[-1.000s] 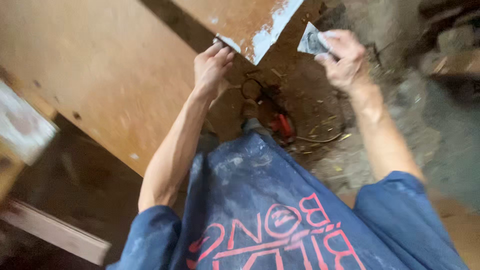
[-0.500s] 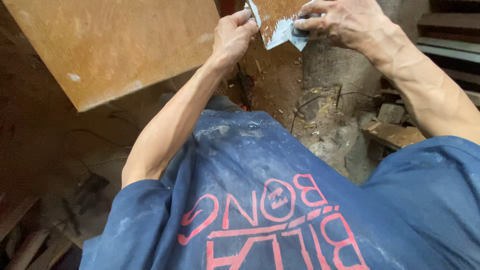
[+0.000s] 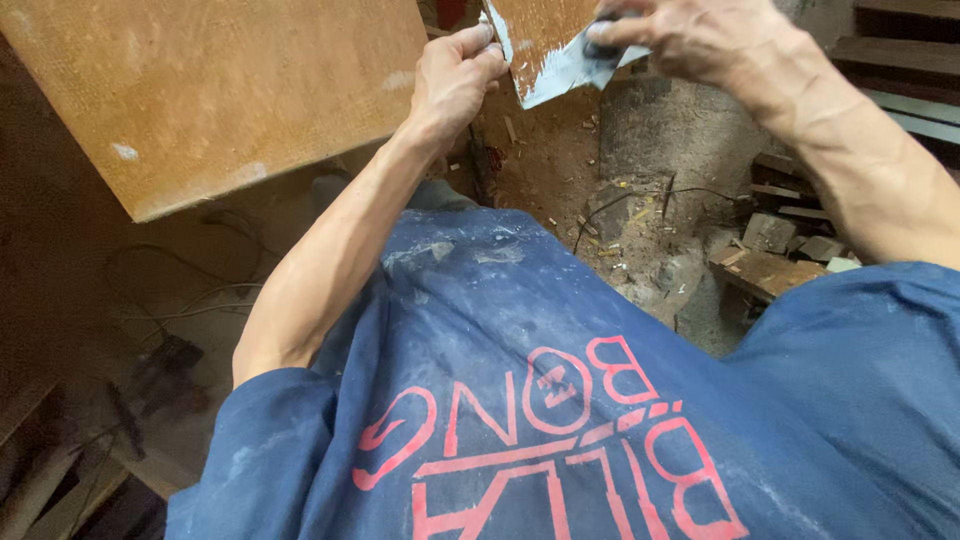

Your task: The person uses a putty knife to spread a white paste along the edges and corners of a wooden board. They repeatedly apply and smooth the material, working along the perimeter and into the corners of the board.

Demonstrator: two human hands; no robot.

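We have the small brown board (image 3: 535,35) up at chest height, top of view, well above the dirt floor (image 3: 560,180). Its lower corner points down toward us; the long axis runs up and away out of frame (top end cut off, so full length unknown). White filler is smeared along its lower edges and corner.

Our left hand (image 3: 455,75) is closed on the board's left edge, fingers curled over the rim, thumb side toward us. Our right hand (image 3: 700,35) is just right of the board, fingers pinched shut on a grey scraper blade (image 3: 585,62) that lies flat against the board's white corner; the handle is hidden in the palm.

Left of the board, and separate from it, a large brown panel (image 3: 230,90) slopes across the view. Below the board: wood chips and a thin wire (image 3: 640,195) on the floor. Lower right of the board, offcut wood scraps (image 3: 770,260) in a pile. Blue dusty shirt (image 3: 520,400) fills the foreground.
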